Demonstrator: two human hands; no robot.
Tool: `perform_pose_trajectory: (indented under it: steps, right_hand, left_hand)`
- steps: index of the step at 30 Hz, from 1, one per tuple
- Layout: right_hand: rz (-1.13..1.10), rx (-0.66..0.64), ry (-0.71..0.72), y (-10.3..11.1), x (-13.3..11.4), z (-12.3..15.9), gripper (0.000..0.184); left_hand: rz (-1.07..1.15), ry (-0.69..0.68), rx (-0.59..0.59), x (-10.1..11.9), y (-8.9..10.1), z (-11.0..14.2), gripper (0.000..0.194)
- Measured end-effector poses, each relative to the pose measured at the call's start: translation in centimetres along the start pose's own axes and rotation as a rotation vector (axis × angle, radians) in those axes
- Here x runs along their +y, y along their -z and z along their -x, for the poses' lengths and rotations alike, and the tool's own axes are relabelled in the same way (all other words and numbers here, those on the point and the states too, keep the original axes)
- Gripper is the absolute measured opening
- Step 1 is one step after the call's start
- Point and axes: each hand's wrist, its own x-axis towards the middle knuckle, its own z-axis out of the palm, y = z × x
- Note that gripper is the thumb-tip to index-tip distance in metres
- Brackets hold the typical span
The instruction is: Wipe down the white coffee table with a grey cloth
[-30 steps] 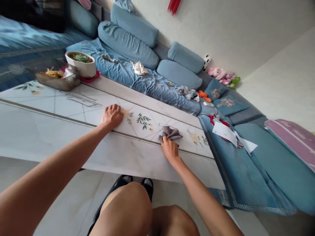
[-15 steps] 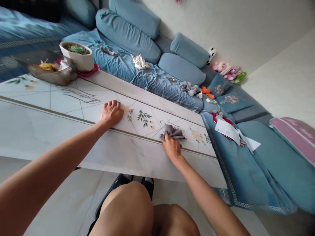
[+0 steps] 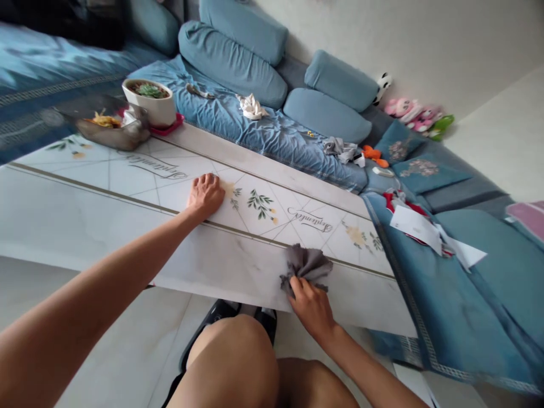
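My right hand (image 3: 311,306) is closed on a bunched grey cloth (image 3: 309,264), which lies against the white tabletop near its front edge. Part of the cloth fans out beyond my fingers. My left hand (image 3: 205,195) rests on the patterned middle band of the table (image 3: 238,258), holding nothing, its fingers apart and slightly bent on the surface. Printed flowers and the word "September" show around both hands.
At the table's far left stand a dark translucent tray (image 3: 113,139) with scraps and a white pot with a succulent (image 3: 159,107). A blue sofa (image 3: 255,136) runs behind and to the right, with papers (image 3: 414,229), clothes and plush toys. My knees (image 3: 238,357) are below the front edge.
My right hand has drawn the grey cloth from the patterned band toward me, near the front edge. My left hand stays at the same spot on the table; the view has shifted slightly.
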Motion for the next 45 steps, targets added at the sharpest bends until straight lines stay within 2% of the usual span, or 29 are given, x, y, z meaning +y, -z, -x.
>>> perform_pose_trajectory:
  steps: [2,5,7,9,10,12,15,17,19,20,21,23,25,28,30,31,32,34,36,39,41,43,45]
  right_hand:
    - [-0.062,-0.05,0.076,1.4,-3.0,-5.2,0.018]
    - [-0.175,-0.095,0.377,3.9,-10.1,-11.9,0.028]
    - [-0.214,-0.076,0.578,5.2,-14.3,-14.2,0.024]
    - [-0.224,-0.033,0.695,5.6,-15.7,-14.2,0.02]
    - [-0.224,-0.005,0.727,5.3,-15.1,-13.4,0.018]
    - [-0.225,0.059,0.74,3.8,-11.4,-10.3,0.013]
    - [-0.234,0.183,0.615,1.0,-2.2,-3.2,0.02]
    - [-0.228,0.232,0.504,0.0,3.6,1.1,0.028]
    - [-0.212,0.247,0.456,-0.2,6.9,3.5,0.033]
    - [-0.204,0.248,0.459,-0.2,7.4,3.7,0.035]
    - [-0.202,0.251,0.479,0.0,7.0,3.3,0.036]
    - [-0.206,0.255,0.541,0.4,3.8,0.8,0.034]
    - [-0.209,0.221,0.599,1.0,-1.4,-3.1,0.027]
    - [-0.208,0.088,0.656,2.5,-9.3,-9.1,0.01]
    - [-0.216,0.014,0.671,3.5,-12.2,-11.5,0.007]
    - [-0.227,-0.001,0.668,3.7,-12.4,-11.8,0.008]
    - [-0.24,-0.006,0.661,3.7,-11.8,-11.5,0.01]
    - [-0.26,0.021,0.62,2.8,-8.2,-8.8,0.01]
    - [-0.26,0.085,0.545,1.2,-2.4,-4.0,0.007]
    - [-0.214,0.185,0.39,-0.8,6.7,4.0,0.028]
    - [-0.172,0.202,0.33,-1.2,10.4,7.2,0.041]
    - [-0.148,0.194,0.347,-0.9,10.9,7.3,0.042]
    - [-0.158,0.166,0.421,-0.3,8.1,4.5,0.033]
  left_hand:
    - [-0.021,0.001,0.007,0.1,0.2,0.0,0.052]
    - [-0.054,-0.001,0.02,0.2,0.5,0.1,0.05]
    - [-0.06,-0.001,0.025,0.2,0.7,0.2,0.049]
    - [-0.061,0.006,0.025,0.2,0.9,0.2,0.047]
    - [-0.062,0.009,0.024,0.2,1.0,0.2,0.047]
    - [-0.064,0.006,0.018,0.2,1.1,0.3,0.049]
    - [-0.053,-0.004,0.01,0.3,0.7,0.2,0.051]
    - [-0.036,0.0,0.012,0.2,0.2,0.1,0.051]
    - [-0.019,0.008,0.015,0.1,-0.3,-0.1,0.051]
    - [-0.011,0.009,0.014,0.1,-0.4,-0.1,0.052]
    - [-0.006,0.01,0.013,0.1,-0.5,-0.2,0.052]
    - [0.004,0.012,0.006,0.1,-0.4,-0.2,0.052]
    - [0.01,0.014,0.001,0.2,-0.2,-0.1,0.053]
    - [0.018,0.014,0.005,0.3,0.3,0.1,0.053]
    - [0.018,0.011,0.006,0.3,0.6,0.2,0.052]
    - [0.016,0.01,0.006,0.2,0.7,0.3,0.052]
    - [0.013,0.008,0.005,0.1,0.8,0.3,0.052]
    - [0.009,0.002,0.004,0.0,0.9,0.4,0.052]
    - [0.007,-0.007,0.001,0.1,0.8,0.4,0.053]
    - [0.009,-0.011,-0.003,0.2,0.4,0.4,0.052]
    - [0.012,-0.003,0.001,0.3,0.1,0.3,0.052]
    - [0.014,0.0,0.001,0.4,-0.2,0.2,0.053]
    - [0.01,-0.001,0.0,0.3,-0.3,0.1,0.052]
